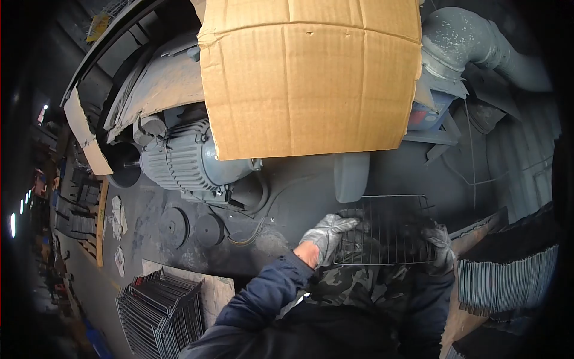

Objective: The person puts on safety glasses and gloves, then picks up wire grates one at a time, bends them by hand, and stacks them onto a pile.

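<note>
A thin wire rack (385, 261) with parallel bars is held in front of my lap by both hands. My left hand (332, 234), in a grey work glove, grips its left side with the fingers closed. On the opposite side, my right hand (441, 246), gloved too, is closed around the edge, partly in shadow. Just beyond the rack's far edge stands a grey wheel (351, 178), its upper part hidden behind a large cardboard sheet (311, 90). Whether the rack touches the wheel, I cannot tell.
A motor (182, 158) sits left of the cardboard. Stacked wire racks (161, 314) lie at lower left, and another stack (508, 281) is at right. Round discs (173, 226) rest on the dusty floor. A thick duct (460, 42) runs at upper right.
</note>
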### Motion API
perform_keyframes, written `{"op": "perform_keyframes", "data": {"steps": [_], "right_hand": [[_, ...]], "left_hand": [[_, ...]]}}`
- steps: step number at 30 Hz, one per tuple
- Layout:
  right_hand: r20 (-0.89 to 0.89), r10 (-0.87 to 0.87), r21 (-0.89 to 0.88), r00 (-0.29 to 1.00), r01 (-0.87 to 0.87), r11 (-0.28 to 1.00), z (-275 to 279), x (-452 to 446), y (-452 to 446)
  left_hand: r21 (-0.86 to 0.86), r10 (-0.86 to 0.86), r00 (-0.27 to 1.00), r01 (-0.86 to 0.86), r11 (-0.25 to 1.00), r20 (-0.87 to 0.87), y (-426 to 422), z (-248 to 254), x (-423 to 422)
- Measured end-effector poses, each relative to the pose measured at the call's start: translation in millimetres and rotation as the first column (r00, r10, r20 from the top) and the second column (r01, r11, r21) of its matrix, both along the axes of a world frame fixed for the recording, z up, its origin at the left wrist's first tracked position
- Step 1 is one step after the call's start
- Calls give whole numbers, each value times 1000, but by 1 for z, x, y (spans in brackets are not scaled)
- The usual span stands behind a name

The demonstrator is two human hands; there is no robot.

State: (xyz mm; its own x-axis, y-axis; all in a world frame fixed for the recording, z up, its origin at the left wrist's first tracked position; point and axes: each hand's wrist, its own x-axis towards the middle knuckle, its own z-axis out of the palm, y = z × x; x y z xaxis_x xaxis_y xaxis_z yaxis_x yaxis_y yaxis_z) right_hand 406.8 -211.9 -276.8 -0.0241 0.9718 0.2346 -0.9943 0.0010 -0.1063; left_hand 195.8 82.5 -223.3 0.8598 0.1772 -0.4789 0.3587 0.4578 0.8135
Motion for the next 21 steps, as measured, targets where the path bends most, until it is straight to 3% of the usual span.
{"op": "perform_keyframes", "data": {"steps": [1,3,5,7,8,9,10,11,12,16,18,19,21], "right_hand": [[-145,146,-74,979,-158,985,6,4,6],[-446,376,-140,813,-478,867,19,12,19],[-570,445,-167,690,-628,760,44,7,67],[-192,281,-510,940,-340,790,71,-47,129],[129,208,-598,970,-92,796,89,-72,147],[446,192,-639,874,161,752,107,-98,165],[615,238,-608,752,261,750,127,-114,177],[574,161,-561,803,242,792,100,-123,176],[610,187,-557,770,249,792,106,-128,173],[713,272,-520,646,229,823,122,-134,148],[832,275,-446,482,285,849,145,-138,118],[824,316,-487,470,302,819,156,-140,107],[842,291,-471,455,354,808,178,-143,83]], "left_hand": [[-108,66,998,-66,992,-2,0,7,-3],[-282,174,984,-177,943,-36,9,47,-20],[-360,267,958,-285,889,-100,35,71,-53],[-333,381,918,-396,856,-112,58,65,-98],[-297,441,894,-443,846,-78,67,60,-121],[-219,462,883,-469,856,-85,70,73,-137],[-140,482,872,-490,861,-88,73,86,-154],[-54,408,906,-415,908,-111,88,69,-180],[19,291,955,-291,957,-57,90,76,-195],[179,297,955,-291,940,-8,57,97,-212],[468,192,980,-144,872,-58,53,89,-204],[593,148,985,-65,803,-92,48,87,-200],[367,262,964,-230,901,-40,31,89,-190]]}}
